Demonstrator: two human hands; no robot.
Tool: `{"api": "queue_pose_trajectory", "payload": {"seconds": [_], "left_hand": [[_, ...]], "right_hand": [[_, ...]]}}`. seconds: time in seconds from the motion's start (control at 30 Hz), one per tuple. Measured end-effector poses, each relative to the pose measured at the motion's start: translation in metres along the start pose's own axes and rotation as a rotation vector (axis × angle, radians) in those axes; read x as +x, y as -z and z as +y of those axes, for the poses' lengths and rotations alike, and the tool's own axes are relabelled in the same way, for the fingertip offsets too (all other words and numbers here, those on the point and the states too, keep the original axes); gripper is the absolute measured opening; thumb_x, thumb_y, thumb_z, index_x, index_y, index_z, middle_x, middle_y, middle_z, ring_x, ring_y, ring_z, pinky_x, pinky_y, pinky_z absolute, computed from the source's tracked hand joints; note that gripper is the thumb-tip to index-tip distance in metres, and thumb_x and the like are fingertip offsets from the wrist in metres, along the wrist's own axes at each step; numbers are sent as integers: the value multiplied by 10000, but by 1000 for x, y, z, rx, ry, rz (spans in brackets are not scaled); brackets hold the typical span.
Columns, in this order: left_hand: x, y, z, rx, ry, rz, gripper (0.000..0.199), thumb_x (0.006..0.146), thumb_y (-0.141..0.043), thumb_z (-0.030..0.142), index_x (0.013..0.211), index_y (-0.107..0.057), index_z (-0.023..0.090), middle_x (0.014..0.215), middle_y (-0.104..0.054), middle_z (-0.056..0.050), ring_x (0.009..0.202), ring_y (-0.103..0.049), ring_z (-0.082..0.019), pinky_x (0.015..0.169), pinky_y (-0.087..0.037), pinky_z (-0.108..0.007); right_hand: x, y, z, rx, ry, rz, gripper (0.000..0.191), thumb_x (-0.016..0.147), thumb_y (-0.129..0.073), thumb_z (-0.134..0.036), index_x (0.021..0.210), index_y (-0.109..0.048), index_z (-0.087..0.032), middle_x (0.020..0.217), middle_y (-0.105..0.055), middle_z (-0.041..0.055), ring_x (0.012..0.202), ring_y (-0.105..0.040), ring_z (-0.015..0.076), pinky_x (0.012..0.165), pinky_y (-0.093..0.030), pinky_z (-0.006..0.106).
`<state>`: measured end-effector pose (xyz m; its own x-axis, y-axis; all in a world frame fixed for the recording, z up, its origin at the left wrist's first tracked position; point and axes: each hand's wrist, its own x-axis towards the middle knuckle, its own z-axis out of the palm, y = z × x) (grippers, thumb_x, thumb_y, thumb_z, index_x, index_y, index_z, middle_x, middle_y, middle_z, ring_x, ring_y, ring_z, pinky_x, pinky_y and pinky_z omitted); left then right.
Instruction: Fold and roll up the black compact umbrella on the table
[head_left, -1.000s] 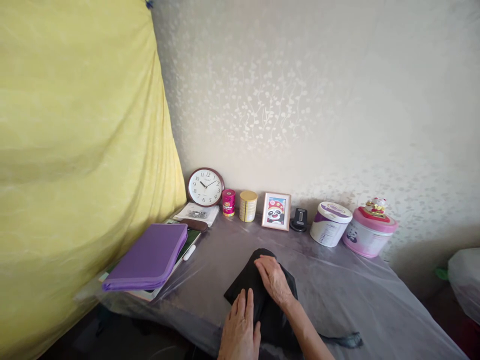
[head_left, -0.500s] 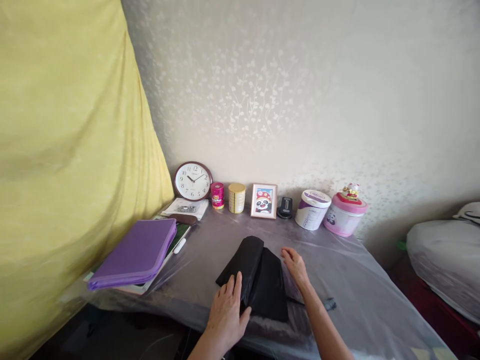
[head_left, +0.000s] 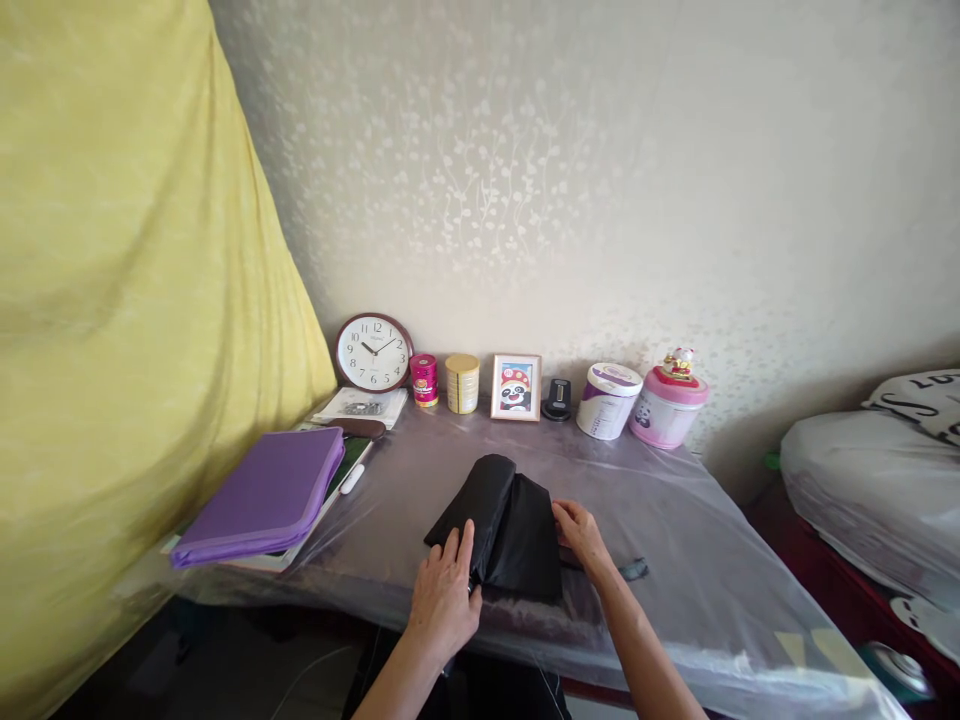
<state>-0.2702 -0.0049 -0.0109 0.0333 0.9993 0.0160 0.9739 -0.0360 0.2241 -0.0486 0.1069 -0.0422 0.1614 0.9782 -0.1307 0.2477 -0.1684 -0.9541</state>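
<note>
A black folded cloth item (head_left: 525, 535) lies on the plastic-covered table (head_left: 405, 480), with a thick fold along its left part. My left hand (head_left: 446, 590) rests on the lower left of this fold, fingers stretched forward and the thumb near a small dark part. At the item's right edge is my right hand (head_left: 581, 532), its fingers closed together on the edge of the cloth. A dark strip with a greyish end (head_left: 634, 569) sticks out to the right beneath my right forearm.
A purple folder (head_left: 262, 490) lies at the left near a yellow curtain (head_left: 150, 300). Along the wall stand a clock (head_left: 374, 352), a pink tin (head_left: 424, 381), a yellow-lidded can (head_left: 463, 385), a panda picture frame (head_left: 516, 388) and two tubs (head_left: 609, 402). Bedding (head_left: 877, 490) is at the right.
My right hand has moved in to the black item's right edge, and its fingers have closed there. My left hand stays on the fold. The view has shifted slightly.
</note>
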Motion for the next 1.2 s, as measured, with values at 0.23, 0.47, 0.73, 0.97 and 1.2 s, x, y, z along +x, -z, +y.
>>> {"api": "queue_pose_trajectory", "payload": {"seconds": [0.23,0.47,0.73,0.97,1.2], "left_hand": [[-1,-3,1,-134,31,-69,777,788,-418,164,1407,38,273,1433,-266,-102,958,-582,-197,774,-421,-287],[1,-3,2,-197,52,-54,759,779,-400,150,1411,13,234,1373,-336,-103,864,-604,-145,732,-413,-234],[0,-7,6,-182,81,-46,753,774,-370,121,1411,20,218,1336,-369,-111,871,-599,-139,733,-410,-230],[0,-8,8,-152,91,-37,776,751,-385,82,1414,0,203,1341,-365,-131,912,-595,-170,740,-423,-256],[0,-9,9,-115,94,-47,794,729,-389,67,1415,-14,202,1349,-360,-139,897,-596,-168,742,-427,-259]], "right_hand": [[-20,-10,-16,-5,-6,-13,423,722,-488,-535,866,-630,-163,583,-573,-9,505,-526,136,407,-371,217],[-15,-24,-13,-142,206,99,387,691,-466,-548,499,-484,-213,495,-498,-3,535,-492,171,478,-359,265],[-15,-30,-35,-66,317,87,405,732,-454,-557,578,-514,-187,546,-506,-13,557,-454,142,523,-354,251],[-5,-58,-62,-88,389,81,378,745,-450,-528,538,-412,-215,502,-393,-46,535,-375,118,504,-313,234],[-1,-85,-76,-135,400,72,327,762,-438,-477,583,-484,-207,535,-490,-28,535,-429,127,504,-336,236]]}}
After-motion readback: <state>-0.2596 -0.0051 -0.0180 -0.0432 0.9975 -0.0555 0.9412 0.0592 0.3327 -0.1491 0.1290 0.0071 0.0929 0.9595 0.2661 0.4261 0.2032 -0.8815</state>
